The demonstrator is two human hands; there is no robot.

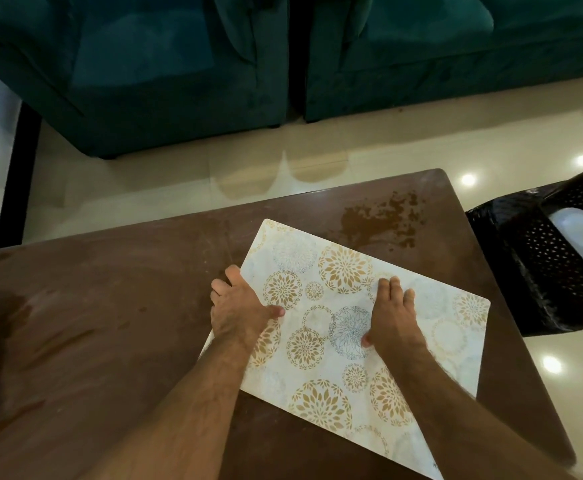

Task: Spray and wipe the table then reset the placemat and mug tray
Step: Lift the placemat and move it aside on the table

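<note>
Both hands are on the placemat [349, 334] now, which lies skewed on the right half of the brown table [110, 341]. The left hand [240, 310] curls its fingers over the mat's left edge with the thumb pressed on top; the right hand [395, 317] lies flat, fingers straight, pressing down mid-mat. The danger sits just beyond the far corner: a brown spill [383, 220], possibly crumbs or liquid, hard to say from here. Slide the mat forward and it smears underneath. A black perforated basket [539, 258] sits off the right edge; no mug tray in view.
</note>
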